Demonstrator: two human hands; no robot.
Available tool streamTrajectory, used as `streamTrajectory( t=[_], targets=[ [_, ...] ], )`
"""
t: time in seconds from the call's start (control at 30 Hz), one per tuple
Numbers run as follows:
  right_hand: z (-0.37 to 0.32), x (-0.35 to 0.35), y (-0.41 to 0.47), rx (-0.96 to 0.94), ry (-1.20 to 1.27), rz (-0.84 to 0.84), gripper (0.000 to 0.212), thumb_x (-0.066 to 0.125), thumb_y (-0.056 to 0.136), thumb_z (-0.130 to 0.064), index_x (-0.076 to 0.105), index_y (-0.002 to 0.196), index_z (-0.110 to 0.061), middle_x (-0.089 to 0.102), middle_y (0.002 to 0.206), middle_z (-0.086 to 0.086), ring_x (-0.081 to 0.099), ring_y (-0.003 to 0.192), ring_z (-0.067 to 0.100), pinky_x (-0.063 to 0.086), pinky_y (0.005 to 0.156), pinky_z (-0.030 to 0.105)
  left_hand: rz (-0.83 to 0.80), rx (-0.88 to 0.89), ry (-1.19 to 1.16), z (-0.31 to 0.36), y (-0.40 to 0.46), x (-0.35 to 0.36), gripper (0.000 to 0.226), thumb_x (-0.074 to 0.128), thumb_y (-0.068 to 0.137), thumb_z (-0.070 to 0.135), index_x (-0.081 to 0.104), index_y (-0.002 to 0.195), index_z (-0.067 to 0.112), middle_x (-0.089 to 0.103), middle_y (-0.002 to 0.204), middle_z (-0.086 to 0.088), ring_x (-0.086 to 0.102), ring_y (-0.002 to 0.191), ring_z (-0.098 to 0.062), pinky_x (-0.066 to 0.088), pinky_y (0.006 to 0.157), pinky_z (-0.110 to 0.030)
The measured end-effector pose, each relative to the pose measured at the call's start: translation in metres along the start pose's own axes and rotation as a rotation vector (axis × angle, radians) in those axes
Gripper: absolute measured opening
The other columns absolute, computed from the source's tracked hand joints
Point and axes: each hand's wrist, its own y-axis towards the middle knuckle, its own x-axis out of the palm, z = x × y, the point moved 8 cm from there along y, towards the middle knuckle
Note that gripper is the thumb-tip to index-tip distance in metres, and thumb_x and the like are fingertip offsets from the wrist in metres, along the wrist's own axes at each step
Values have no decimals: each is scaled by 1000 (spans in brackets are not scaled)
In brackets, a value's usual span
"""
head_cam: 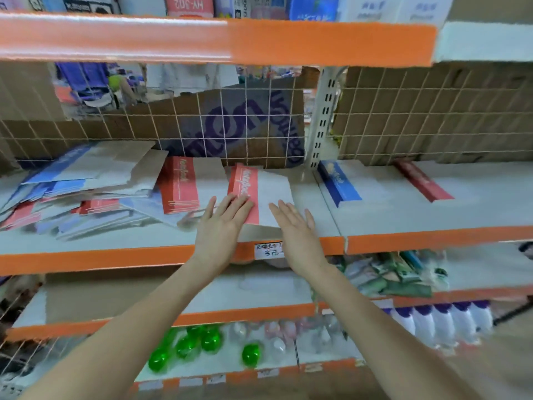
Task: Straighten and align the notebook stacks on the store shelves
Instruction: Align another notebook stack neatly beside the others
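Observation:
A red-and-grey notebook stack [261, 187] lies slightly askew on the grey shelf [375, 223]. My left hand [223, 223] rests flat on its red spine strip, fingers straight. With straight fingers too, my right hand [294, 229] touches the stack's grey right corner. Just left sits a second red-and-grey stack [184, 183]. Further left, a messy heap of blue and red notebooks [72, 192] is fanned out. Past the upright, a blue-spined stack [343, 183] and a red-spined stack [424, 180] lie flat.
A wire grid backed with cardboard [230, 125] closes the shelf's rear, and a white perforated upright [321, 116] splits the bays. An orange shelf edge [202, 41] hangs overhead. A price tag [269, 249] sits on the front rail. Lower shelves hold green bottles [202, 342] and white bottles [438, 321].

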Motion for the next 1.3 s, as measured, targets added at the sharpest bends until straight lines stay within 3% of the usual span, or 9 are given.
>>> streamTrajectory(
  t=[0.13, 0.3, 0.53, 0.7, 0.97, 1.07, 1.13, 1.23, 1.3],
  targets=[
    [49, -40, -22, 79, 5, 136, 83, 40, 82, 11, 11, 152, -24, 8, 160, 1, 2, 147, 14, -13, 114, 35, 139, 101, -13, 62, 22, -20, 60, 27, 70, 0, 66, 115, 2, 66, 117, -13, 63, 107, -35, 43, 89, -61],
    [133, -82, -55, 159, -34, 208, 76, 36, 88, 9, 12, 152, -25, 7, 160, 0, 1, 147, 14, -15, 113, 33, 164, 190, -27, 153, 58, -14, 59, 29, 71, 0, 65, 117, 4, 66, 117, -12, 62, 108, -34, 41, 92, -63],
    [287, -136, -115, 243, -106, 205, 73, 35, 89, 8, 15, 151, -24, 14, 159, 0, 7, 146, 15, -2, 115, 40, 186, 248, -93, 315, 110, 8, 61, 27, 71, -5, 66, 117, 5, 66, 117, -10, 61, 110, -32, 36, 96, -63],
    [371, -166, -128, 236, -146, 149, 74, 39, 87, 7, 19, 150, -27, 16, 158, 3, 9, 146, 17, 0, 115, 39, 171, 193, -136, 393, 141, 23, 67, 63, 59, -21, 64, 119, 6, 66, 117, -11, 61, 111, -33, 33, 100, -62],
    [446, -158, -98, 242, -130, 64, 74, 37, 89, 5, 17, 150, -31, 15, 158, 6, 6, 146, 19, -1, 116, 42, 18, 118, -43, 430, 198, 63, 72, 53, 74, -13, 44, 140, 16, 50, 139, -3, 41, 133, -27, 11, 115, -49],
    [468, -151, -73, 225, -141, 55, 75, 37, 89, 6, 16, 150, -31, 15, 158, 6, 7, 146, 18, -2, 116, 41, 96, 137, 6, 434, 224, 75, 78, 72, 46, -19, 65, 118, 8, 68, 114, -7, 63, 108, -29, 35, 100, -58],
    [485, -147, -56, 214, -143, 29, 73, 35, 89, 5, 17, 150, -31, 14, 158, 7, 7, 146, 19, -1, 117, 42, 104, 135, 23, 435, 242, 90, 77, 73, 43, -19, 67, 115, 7, 70, 109, -8, 65, 103, -29, 38, 97, -59],
    [507, -138, -33, 200, -129, -66, 72, 35, 89, 7, 19, 150, -30, 16, 157, 9, 10, 145, 21, 3, 117, 42, -58, 78, -8, 435, 267, 125, 73, 57, 75, -10, 41, 141, 16, 50, 139, -1, 41, 133, -21, 11, 115, -49],
    [521, -131, -20, 187, -102, -109, 72, 36, 88, 8, 21, 150, -28, 17, 156, 10, 14, 143, 22, 7, 116, 40, -157, 48, 25, 434, 280, 147, 73, 47, 85, -2, 21, 149, 22, 32, 151, 5, 25, 140, -15, 0, 116, -44]
  ],
)
